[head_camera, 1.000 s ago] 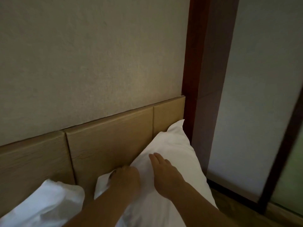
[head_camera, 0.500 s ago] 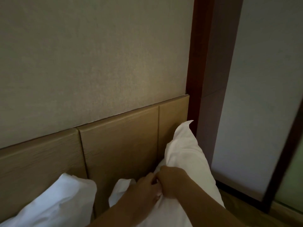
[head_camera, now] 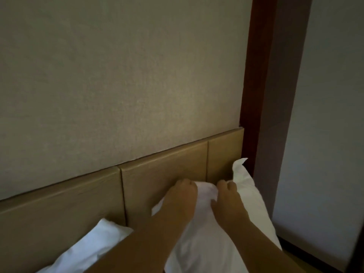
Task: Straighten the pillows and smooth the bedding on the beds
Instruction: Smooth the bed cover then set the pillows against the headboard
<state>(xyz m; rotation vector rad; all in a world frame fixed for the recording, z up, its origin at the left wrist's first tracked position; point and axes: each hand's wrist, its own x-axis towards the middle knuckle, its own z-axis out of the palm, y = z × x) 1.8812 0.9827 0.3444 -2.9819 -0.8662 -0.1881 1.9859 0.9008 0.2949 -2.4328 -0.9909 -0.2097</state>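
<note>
At the head of the bed, against the tan wood-panelled headboard [head_camera: 163,172], both hands work one plump white fabric pillow [head_camera: 250,196].

- Left hand [head_camera: 182,194]: fingers curled shut, bunching the pillow's top edge. Sits at about 6 o'clock in view.
- Right hand [head_camera: 226,196]: likewise closed on a pinch of the same top edge, just beside the left, a fold of white cloth humped between them.
- Pillow stands propped on its long side, leaning on the headboard's right end panel, at 5 o'clock. One corner pokes up as a crumpled point near the dark red-brown wooden post [head_camera: 254,95].
- Second white pillow [head_camera: 94,245] at 7 o'clock, lying lower, partly hidden by the left forearm; its set cannot be judged from this angle.

Progress, as judged: early to midway on the pillows. The gripped pillow is up at the headboard but not squared; its top edge is gathered and wrinkled, the corner twisted. It likely needs the edge pulled taut, the corner tucked and the body patted even. The neighbouring pillow looks slumped and probably needs attention too. Bedding itself is out of view, so smoothing cannot be assessed.

Look of the pillow: soft, well filled, clean case, creased only where pinched.
</note>
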